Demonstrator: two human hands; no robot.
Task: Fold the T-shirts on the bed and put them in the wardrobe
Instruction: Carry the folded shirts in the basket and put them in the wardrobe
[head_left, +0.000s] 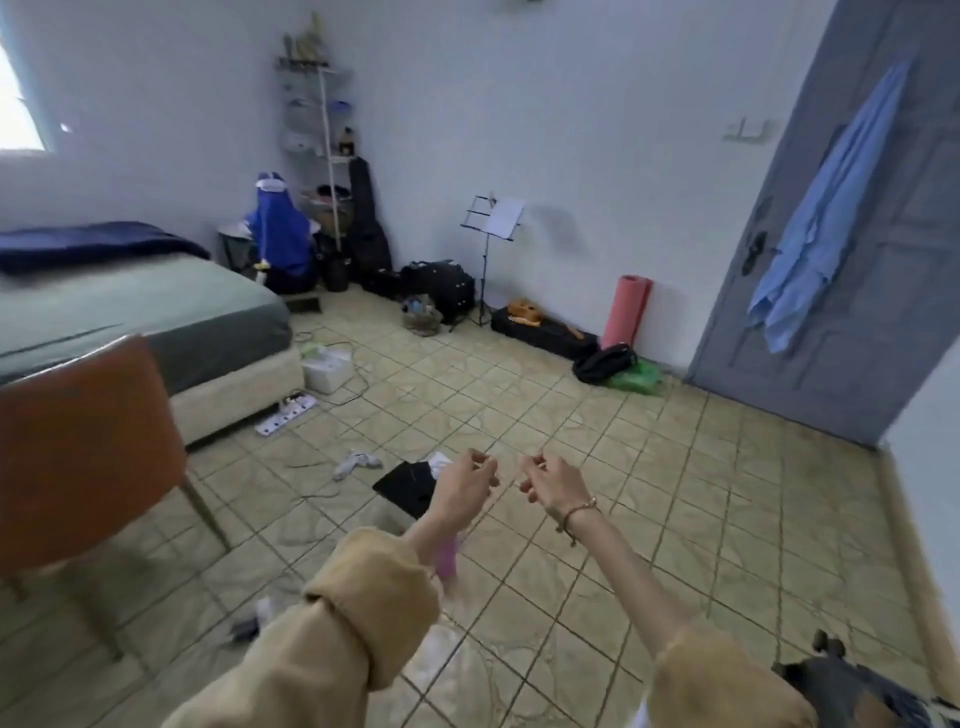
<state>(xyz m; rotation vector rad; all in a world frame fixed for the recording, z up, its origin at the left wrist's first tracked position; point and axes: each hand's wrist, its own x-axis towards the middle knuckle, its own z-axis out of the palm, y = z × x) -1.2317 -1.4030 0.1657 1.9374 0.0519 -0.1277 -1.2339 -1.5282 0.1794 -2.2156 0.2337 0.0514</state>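
Note:
My left hand (465, 488) and my right hand (553, 480) are held out side by side over the tiled floor. Both have their fingers curled in, and I see nothing in either one. The bed (156, 312) with a grey-green sheet stands at the left, with a dark blue blanket (88, 244) bunched at its far end. No T-shirt shows on the visible part of the bed. No wardrobe is in view.
An orange chair (78, 457) stands close at the left. On the floor lie a power strip (285, 414), cables and a black flat item (405, 486). A music stand (491, 218), bags and a pink rolled mat (626, 309) line the far wall. A blue cloth (826, 218) hangs on the grey door (857, 338).

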